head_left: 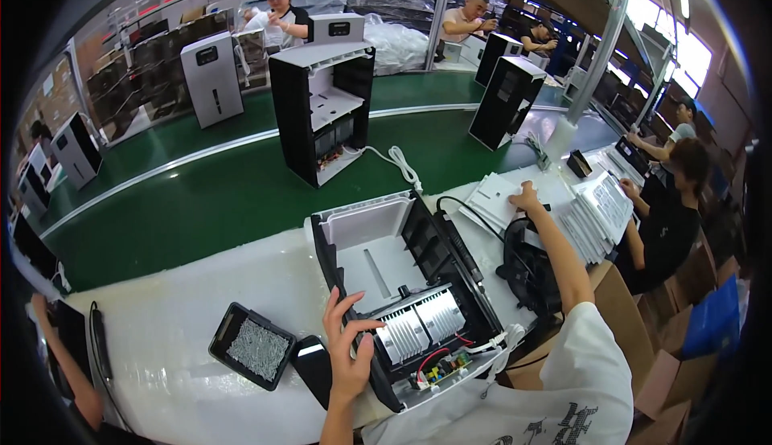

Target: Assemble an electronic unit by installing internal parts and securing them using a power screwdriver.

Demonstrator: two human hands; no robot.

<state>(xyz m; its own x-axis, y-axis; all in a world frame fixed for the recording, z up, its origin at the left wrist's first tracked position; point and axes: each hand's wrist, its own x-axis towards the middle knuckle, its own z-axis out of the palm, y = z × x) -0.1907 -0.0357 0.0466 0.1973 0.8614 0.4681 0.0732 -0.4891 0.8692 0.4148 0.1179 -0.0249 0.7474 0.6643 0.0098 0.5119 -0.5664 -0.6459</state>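
In front of me an open black and white appliance housing (378,252) lies on its back. Inside its lower end sit a ribbed silver metal block (420,322), coloured wires and a small circuit board (444,371). My left hand (347,348) is at the housing's left edge, fingers spread, fingertips over the rim near the metal block. With my right arm stretched forward, my right hand (527,197) has its fingers closed at the edge of a flat white panel (492,196) beyond the housing. A black corded tool (458,244) lies along the housing's right side.
A black bin of screws (259,347) and a black phone-like slab (314,369) lie to the left. Further right are a black fan-like part (527,272) and stacked white panels (591,216). Housings, one open (322,115), stand on the green conveyor (201,196). Co-workers sit nearby.
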